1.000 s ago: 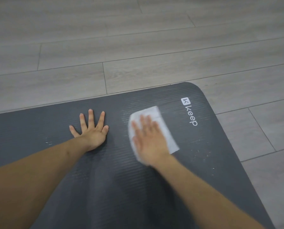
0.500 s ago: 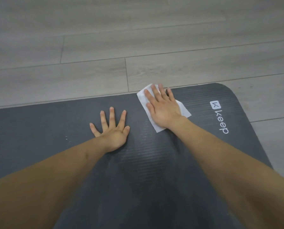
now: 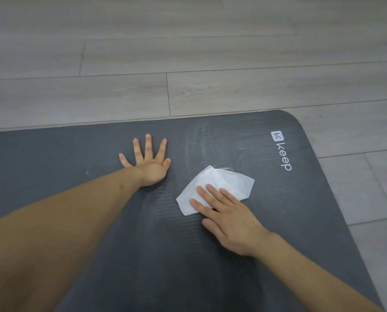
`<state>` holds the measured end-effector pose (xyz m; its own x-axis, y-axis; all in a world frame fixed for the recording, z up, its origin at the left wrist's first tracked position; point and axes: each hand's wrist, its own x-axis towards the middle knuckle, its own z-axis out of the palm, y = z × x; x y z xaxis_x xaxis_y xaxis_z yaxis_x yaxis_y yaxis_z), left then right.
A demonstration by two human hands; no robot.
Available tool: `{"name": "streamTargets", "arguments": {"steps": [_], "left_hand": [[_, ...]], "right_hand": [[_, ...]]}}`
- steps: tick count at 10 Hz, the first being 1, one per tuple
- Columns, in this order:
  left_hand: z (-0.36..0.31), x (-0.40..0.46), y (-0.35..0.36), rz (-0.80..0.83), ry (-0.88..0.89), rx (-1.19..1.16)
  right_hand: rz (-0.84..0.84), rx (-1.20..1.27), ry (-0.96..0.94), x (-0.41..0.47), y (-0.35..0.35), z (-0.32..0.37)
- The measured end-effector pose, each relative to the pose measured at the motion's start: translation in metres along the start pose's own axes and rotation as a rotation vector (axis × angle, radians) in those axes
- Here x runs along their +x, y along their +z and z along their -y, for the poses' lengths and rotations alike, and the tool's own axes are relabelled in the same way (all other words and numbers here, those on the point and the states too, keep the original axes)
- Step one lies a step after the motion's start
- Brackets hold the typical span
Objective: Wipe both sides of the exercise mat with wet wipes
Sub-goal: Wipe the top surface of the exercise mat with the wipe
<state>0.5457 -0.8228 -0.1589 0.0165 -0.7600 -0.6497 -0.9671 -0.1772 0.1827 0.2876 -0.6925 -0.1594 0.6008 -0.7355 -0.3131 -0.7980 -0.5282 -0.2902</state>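
- Lying flat on the grey wood-plank floor, the dark grey exercise mat shows its "keep" logo near the rounded far corner.
- Left hand presses the mat, fingers spread wide.
- Right hand presses a white wet wipe onto the mat under straight fingers.

Left hand: my left hand lies flat, palm down, fingers spread, arm stretched forward.
Right hand: my right hand lies flat, fingers straight and pressing down, forearm angled in from the right.
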Motion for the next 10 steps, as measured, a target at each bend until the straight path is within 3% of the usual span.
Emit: {"name": "streamTargets", "arguments": {"steps": [3,5,7,9,10], "left_hand": [[-0.001,0.001,0.003,-0.015,-0.005,0.018],[-0.001,-0.001,0.004,-0.019,-0.001,0.015],[0.0,-0.003,0.001,-0.019,0.007,0.024],[0.0,-0.003,0.002,-0.011,0.009,0.026],[-0.001,-0.002,0.003,-0.016,0.013,0.025]], "right_hand": [[-0.11,0.101,0.014,-0.069,0.019,0.015],[-0.538,0.166,0.165,-0.057,0.0,0.027],[-0.308,0.06,0.283,-0.001,-0.001,0.024],[-0.37,0.008,0.242,-0.05,0.037,0.038],[-0.298,0.048,0.137,-0.069,0.04,0.047]]}}
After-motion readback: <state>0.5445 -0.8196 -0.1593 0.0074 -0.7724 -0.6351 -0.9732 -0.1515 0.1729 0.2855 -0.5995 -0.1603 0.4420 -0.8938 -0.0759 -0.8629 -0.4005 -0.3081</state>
